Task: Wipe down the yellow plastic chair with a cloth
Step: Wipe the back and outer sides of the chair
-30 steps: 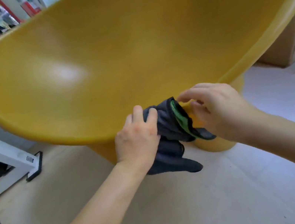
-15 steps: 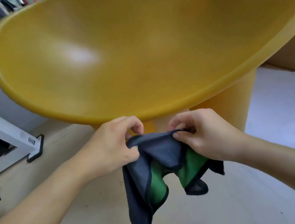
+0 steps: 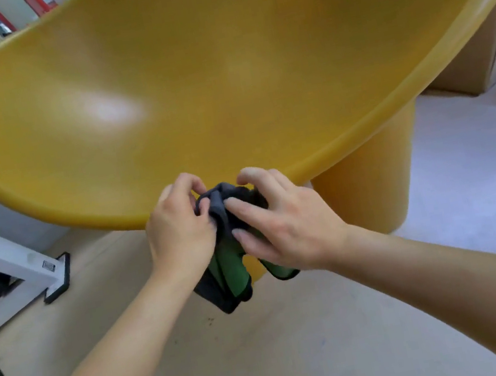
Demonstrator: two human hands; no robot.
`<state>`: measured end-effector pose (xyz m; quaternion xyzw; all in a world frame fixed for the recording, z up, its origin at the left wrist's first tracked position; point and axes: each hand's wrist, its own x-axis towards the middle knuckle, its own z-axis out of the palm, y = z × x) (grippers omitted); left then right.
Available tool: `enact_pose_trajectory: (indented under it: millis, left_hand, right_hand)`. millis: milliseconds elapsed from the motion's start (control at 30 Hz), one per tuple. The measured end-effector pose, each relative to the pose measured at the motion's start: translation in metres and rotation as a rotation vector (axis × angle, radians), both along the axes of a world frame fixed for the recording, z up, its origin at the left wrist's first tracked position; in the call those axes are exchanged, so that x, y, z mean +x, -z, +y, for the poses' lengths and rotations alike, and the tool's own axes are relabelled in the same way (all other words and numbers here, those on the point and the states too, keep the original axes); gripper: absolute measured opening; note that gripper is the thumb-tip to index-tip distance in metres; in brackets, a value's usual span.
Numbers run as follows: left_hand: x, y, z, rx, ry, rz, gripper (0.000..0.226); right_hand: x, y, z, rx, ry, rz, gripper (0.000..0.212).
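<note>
Left hand (image 3: pixel 178 232): fingers curled round one side of the cloth (image 3: pixel 230 269), gripping it. Right hand (image 3: pixel 283 231): fingers folded over the other side, thumb tucked under, also gripping. The two hands sat nearly touching, with the cloth wadded between them.

Cloth: dark grey with a green face, upper part balled up, loose ends hanging below the hands. It sat just under the front rim of the yellow chair (image 3: pixel 219 61). Whether it touched the rim could not be told.

Chair: broad shell tilted toward the camera, with a thick leg (image 3: pixel 366 174) behind the right hand. A white frame foot (image 3: pixel 54 276) stood on the floor to the left, and a cardboard box (image 3: pixel 475 64) sat far right.

Risks, as judged:
- A loose wad gives a small, uneven wiping face, so strokes could leave streaks or skip patches.
- The dangling ends could drag on the floor and carry grit onto the plastic.
- The shell was glossy, so a weak grip could let the cloth slip out mid-stroke.

Change: half a second earlier the hands were apart and pinched the cloth's top edge, with the cloth hanging open. The hands had since closed together and bunched it.
</note>
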<state>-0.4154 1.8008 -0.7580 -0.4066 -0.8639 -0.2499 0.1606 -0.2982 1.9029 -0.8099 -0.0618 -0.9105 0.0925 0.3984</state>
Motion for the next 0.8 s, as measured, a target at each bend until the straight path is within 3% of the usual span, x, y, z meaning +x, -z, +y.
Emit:
enact_pose_trajectory:
  millis: [67,200,233,300,367,467,533,600,667,733,800]
  left_hand:
    - [0.007,0.002,0.006,0.022,0.013,-0.158,0.018]
    - [0.011,-0.008,0.005,0.098,0.102,-0.569,0.024]
    - [0.008,-0.011,-0.002,0.015,0.144,-0.517,0.023]
    - [-0.003,-0.013,-0.015,-0.257,0.188,-0.089,0.021]
    - [-0.014,-0.011,-0.025,-0.466,0.157,0.273,0.036]
    - [-0.013,-0.006,-0.027,-0.542,0.114,0.359,0.05]
    - [-0.008,-0.009,-0.018,-0.547,0.103,0.39,0.051]
    - [0.003,-0.009,-0.003,-0.5,0.138,0.385,0.05]
    - [0.024,-0.005,0.027,-0.426,0.307,0.311,0.049]
    - [0.05,0.003,0.07,-0.334,0.465,0.211,0.048]
    - [0.071,0.007,0.11,-0.213,0.515,0.103,0.042]
  right_hand:
    - [0.001,0.012,0.002,0.073,-0.011,-0.014,0.04]
    - [-0.002,0.015,0.013,0.203,-0.02,0.048,0.028]
    - [0.0,0.015,0.018,0.258,-0.018,0.045,0.03]
    - [0.011,0.017,0.03,0.352,-0.009,0.043,0.031]
    - [0.027,0.02,0.049,0.398,0.006,0.072,0.026]
    - [0.066,0.028,0.091,0.402,0.013,0.169,0.022]
    - [0.094,0.035,0.124,0.259,0.091,0.267,0.025]
    - [0.107,0.042,0.148,-0.074,0.293,0.415,0.023]
    - [0.102,0.042,0.155,-0.393,0.501,0.598,0.019]
    - [0.088,0.033,0.148,-0.747,0.522,0.758,0.034]
    - [0.082,0.024,0.133,-0.993,0.444,0.783,0.039]
